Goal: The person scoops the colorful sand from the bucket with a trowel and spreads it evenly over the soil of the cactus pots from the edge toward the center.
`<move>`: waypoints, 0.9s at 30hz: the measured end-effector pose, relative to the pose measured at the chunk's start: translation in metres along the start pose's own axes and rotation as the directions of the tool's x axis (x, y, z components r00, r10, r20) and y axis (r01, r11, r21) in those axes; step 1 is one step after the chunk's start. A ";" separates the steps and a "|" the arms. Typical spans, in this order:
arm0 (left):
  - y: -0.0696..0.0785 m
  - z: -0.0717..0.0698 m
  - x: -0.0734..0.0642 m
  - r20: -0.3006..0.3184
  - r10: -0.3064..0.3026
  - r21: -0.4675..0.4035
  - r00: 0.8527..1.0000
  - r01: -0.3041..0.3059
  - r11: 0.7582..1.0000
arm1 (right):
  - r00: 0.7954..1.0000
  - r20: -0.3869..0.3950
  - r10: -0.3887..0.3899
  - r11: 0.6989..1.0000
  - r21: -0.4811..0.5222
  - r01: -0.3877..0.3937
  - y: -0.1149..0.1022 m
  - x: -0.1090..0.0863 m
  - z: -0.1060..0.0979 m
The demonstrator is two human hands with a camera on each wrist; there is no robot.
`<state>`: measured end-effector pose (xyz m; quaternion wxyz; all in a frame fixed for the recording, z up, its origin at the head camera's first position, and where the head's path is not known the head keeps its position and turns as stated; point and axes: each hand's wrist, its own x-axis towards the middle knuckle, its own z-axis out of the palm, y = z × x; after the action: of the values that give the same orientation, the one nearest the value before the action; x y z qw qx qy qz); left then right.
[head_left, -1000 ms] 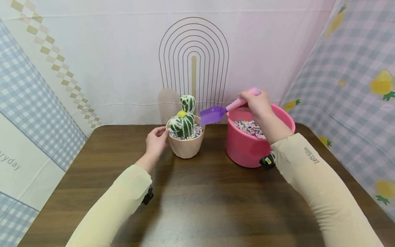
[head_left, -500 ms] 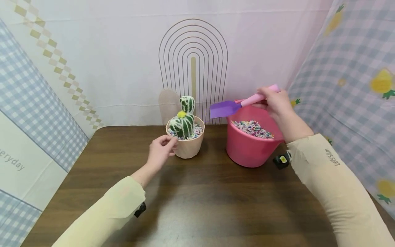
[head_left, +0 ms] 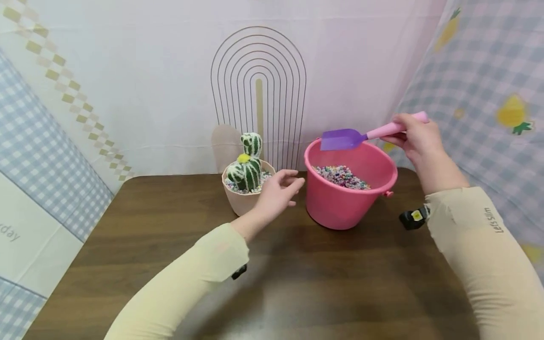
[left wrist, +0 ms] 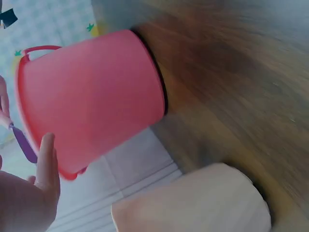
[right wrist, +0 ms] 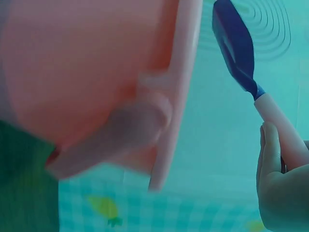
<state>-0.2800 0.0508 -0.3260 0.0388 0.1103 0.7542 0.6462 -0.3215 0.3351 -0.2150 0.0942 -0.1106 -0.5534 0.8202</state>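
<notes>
My right hand (head_left: 418, 139) grips the pink handle of a toy shovel (head_left: 342, 139), its purple blade over the back rim of a pink bucket (head_left: 340, 208). Multicoloured beads (head_left: 342, 177) lie inside the bucket. In the right wrist view the fingers wrap the shovel's handle (right wrist: 280, 125). My left hand (head_left: 276, 193) is in the air between the pot and the bucket, fingers loosely bent, holding nothing. Behind its wrist stands a beige flowerpot (head_left: 240, 202) with a green cactus (head_left: 246, 174) in beads, partly hidden by the hand.
The bucket and pot stand near the back edge of a dark wooden table (head_left: 323, 283). A patterned white cloth (head_left: 161, 94) hangs right behind them. Checked cloth (head_left: 471, 89) closes off the right side. The bucket's handle (right wrist: 111, 137) hangs at its right side.
My left hand has left the pot's side and moved right, toward the bucket. My right hand has carried the shovel right, away from the pot to over the bucket's rim.
</notes>
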 end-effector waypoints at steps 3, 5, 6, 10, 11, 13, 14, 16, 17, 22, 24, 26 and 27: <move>0.003 0.012 0.011 -0.003 -0.051 -0.014 0.999 0.051 0.999 | 1.000 -0.016 -0.004 1.000 -0.028 0.003 -0.004 0.001 -0.012; 0.003 0.019 0.018 -0.020 -0.079 -0.034 0.997 0.078 0.996 | 1.000 -0.006 -0.024 0.995 -0.095 0.023 -0.004 0.000 -0.018; 0.003 0.021 0.021 -0.032 -0.091 -0.043 0.995 0.090 0.995 | 0.999 0.006 -0.036 0.988 -0.150 0.037 -0.004 0.000 -0.020; 0.004 0.030 0.030 -0.090 -0.129 -0.049 0.988 0.124 0.991 | 0.988 0.070 -0.135 0.861 -0.486 0.152 0.003 0.000 -0.023; 0.004 0.032 0.032 -0.104 -0.135 -0.043 0.985 0.132 0.990 | 0.983 0.089 -0.161 0.794 -0.579 0.183 0.006 0.000 -0.023; 0.006 0.033 0.036 -0.133 -0.140 -0.024 0.981 0.138 0.990 | 0.965 0.118 -0.234 0.618 -0.748 0.241 0.014 0.001 -0.022; 0.006 0.034 0.037 -0.146 -0.134 -0.016 0.980 0.133 0.991 | 0.955 0.138 -0.262 0.522 -0.813 0.260 0.018 0.002 -0.021; 0.007 0.033 0.042 -0.163 -0.113 -0.027 0.980 0.110 0.994 | 0.933 0.171 -0.316 0.360 -0.889 0.284 0.028 0.003 -0.019; 0.007 0.033 0.043 -0.167 -0.102 -0.033 0.981 0.098 0.995 | 0.923 0.193 -0.333 0.301 -0.906 0.298 0.033 0.004 -0.018; 0.006 0.030 0.048 -0.161 -0.087 -0.098 0.983 0.072 0.993 | 0.907 0.289 -0.305 0.181 -0.918 0.353 0.051 0.001 -0.010; 0.006 0.030 0.048 -0.162 -0.097 -0.113 0.982 0.079 0.991 | 0.911 0.325 -0.255 0.170 -0.912 0.374 0.055 -0.003 -0.005; 0.006 0.029 0.047 -0.164 -0.105 -0.118 0.981 0.086 0.989 | 0.913 0.346 -0.216 0.174 -0.907 0.385 0.058 -0.008 0.000; 0.006 0.029 0.046 -0.165 -0.106 -0.119 0.981 0.087 0.989 | 0.914 0.351 -0.201 0.180 -0.904 0.387 0.059 -0.010 0.002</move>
<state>-0.3186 0.0898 -0.3212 0.0116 0.0154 0.7220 0.6916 -0.3140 0.3086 -0.2686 0.1200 0.0269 -0.9523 0.2792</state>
